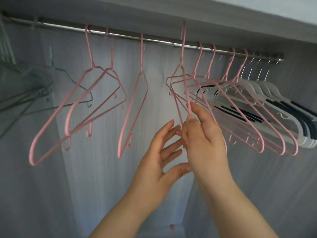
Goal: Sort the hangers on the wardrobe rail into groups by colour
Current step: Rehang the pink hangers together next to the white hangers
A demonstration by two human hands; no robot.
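Observation:
A steel wardrobe rail (159,41) runs from upper left to right. My right hand (204,133) pinches a pink hanger (183,54) whose hook is lifted above the rail. My left hand (159,155) is just below and left of it, fingers spread, holding nothing. Three pink hangers (142,93) hang spaced out left of centre. Several more pink hangers (253,117) crowd together right of my hands. White hangers with dark strips (281,100) fill the far right end. Dark green wire hangers (39,86) bunch at the far left.
The grey wardrobe back panel (159,79) lies behind the hangers, and the wardrobe top (171,16) sits close above the rail. A gap on the rail opens between the third pink hanger and the lifted one.

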